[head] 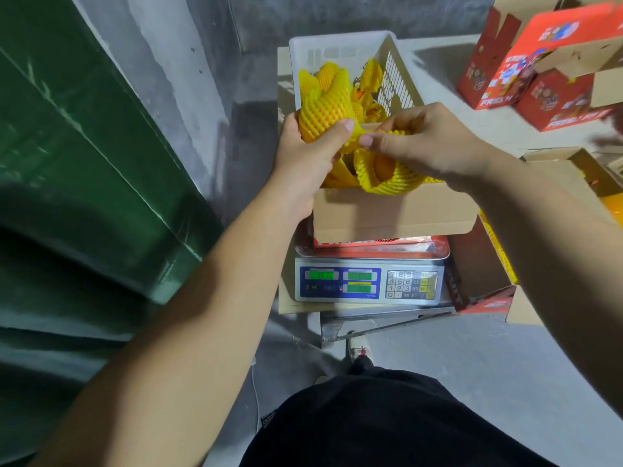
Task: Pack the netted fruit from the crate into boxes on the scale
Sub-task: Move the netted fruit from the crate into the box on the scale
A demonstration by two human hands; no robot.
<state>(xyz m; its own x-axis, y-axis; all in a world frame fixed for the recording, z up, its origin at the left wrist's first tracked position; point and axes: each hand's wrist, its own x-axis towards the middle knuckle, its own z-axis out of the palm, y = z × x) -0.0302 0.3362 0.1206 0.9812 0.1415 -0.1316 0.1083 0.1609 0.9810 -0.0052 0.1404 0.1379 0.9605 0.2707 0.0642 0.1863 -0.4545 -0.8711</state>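
Right now my left hand (308,148) is wrapped around a netted fruit (325,111), thumb pressed across the yellow foam mesh, holding it up over the far left corner of the open cardboard box (394,210). My right hand (428,139) is just beside it, fingers and thumb pinching the loose tail of netting that trails from that fruit, so both hands are closed on the same piece. Under them, I can see more yellow netting and at least one orange fruit lying in the box; my right wrist covers the box's far right side, so I cannot tell how full it is there.

The box sits on the pan of a digital scale (369,281) with green lit displays and a keypad facing me; the digits are too blurred to read. Directly behind the box stands the white plastic crate (340,50), with several more netted fruits in it, partly hidden by the fruit I'm holding. Red printed cartons (539,65) are stacked to the far right, and another opened carton (482,278) leans just right of the scale. A green panel (84,136) fills the left side. My dark shorts (387,423) and one shoe (359,348) show below.
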